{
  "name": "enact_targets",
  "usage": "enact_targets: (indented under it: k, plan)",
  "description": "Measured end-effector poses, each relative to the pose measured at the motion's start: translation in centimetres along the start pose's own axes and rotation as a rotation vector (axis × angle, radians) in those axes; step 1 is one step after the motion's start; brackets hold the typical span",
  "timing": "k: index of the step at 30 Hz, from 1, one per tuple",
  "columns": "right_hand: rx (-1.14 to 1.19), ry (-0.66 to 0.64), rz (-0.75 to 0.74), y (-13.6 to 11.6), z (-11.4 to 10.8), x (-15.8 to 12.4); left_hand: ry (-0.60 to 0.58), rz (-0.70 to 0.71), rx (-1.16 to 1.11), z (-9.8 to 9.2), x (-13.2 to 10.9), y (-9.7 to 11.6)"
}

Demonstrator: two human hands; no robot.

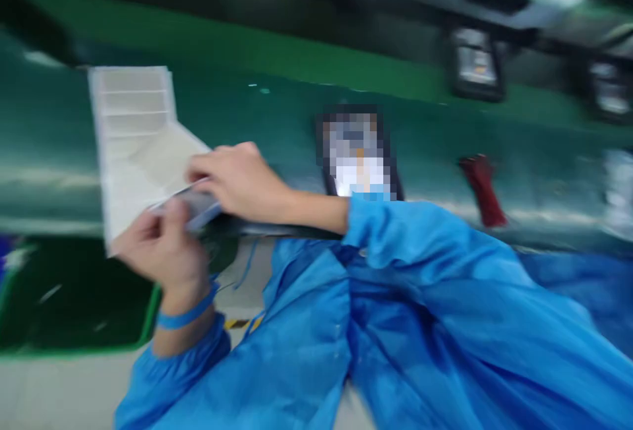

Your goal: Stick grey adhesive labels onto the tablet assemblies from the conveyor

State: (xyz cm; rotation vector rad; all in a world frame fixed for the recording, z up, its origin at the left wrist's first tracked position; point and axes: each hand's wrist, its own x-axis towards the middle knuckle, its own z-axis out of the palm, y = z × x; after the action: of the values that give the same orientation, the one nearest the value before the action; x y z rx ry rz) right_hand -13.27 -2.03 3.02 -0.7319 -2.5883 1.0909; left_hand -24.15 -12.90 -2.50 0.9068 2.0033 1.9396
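My left hand (165, 245) is closed around a thin, flat, grey object (200, 206) with a light edge, its thumb lying on top. My right hand (242, 179) reaches across from the right, its fingers curled and pinched at the far edge of the same object. Motion blur hides the object's exact kind and what lies under the fingertips. Beneath and behind both hands are white sheets (131, 107) marked off in strips like label sheets; one sheet lies at an angle over another.
A dark-framed tray (324, 159), its contents pixelated, sits right of my hands. Farther right are a dark red object (483, 191) and another dark-framed tray (475, 64) on the green bench (277, 126). Below left stands a green bin (74, 298).
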Motion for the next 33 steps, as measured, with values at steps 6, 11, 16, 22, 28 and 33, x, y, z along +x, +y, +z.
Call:
enact_targets:
  k: [6, 11, 16, 22, 28, 33]
  plan:
    - [-0.032, 0.143, -0.183, 2.4, 1.8, 0.6, -0.010, 0.054, 0.024, -1.8, -0.4, -2.5]
    - [-0.382, 0.309, -0.451, 3.2, 2.6, -0.6, -0.011, 0.032, -0.027, -1.6, -0.5, -2.3]
    - [-0.507, 0.389, -0.663, 4.1, 3.3, -1.4, 0.022, 0.015, -0.050, -1.6, -0.2, -2.8]
    - [-0.329, 0.320, -0.417, 3.6, 3.2, -0.8, -0.247, -0.003, -0.059, -2.4, -0.4, -2.5]
    - [-0.154, 0.259, -0.249, 2.6, 0.6, -1.4, -0.405, 0.332, 0.315, -2.9, -0.5, -3.3]
    - [0.003, 0.363, -0.198, 2.1, -3.7, -4.8, -0.332, 0.643, 0.638, -3.7, 1.5, -5.4]
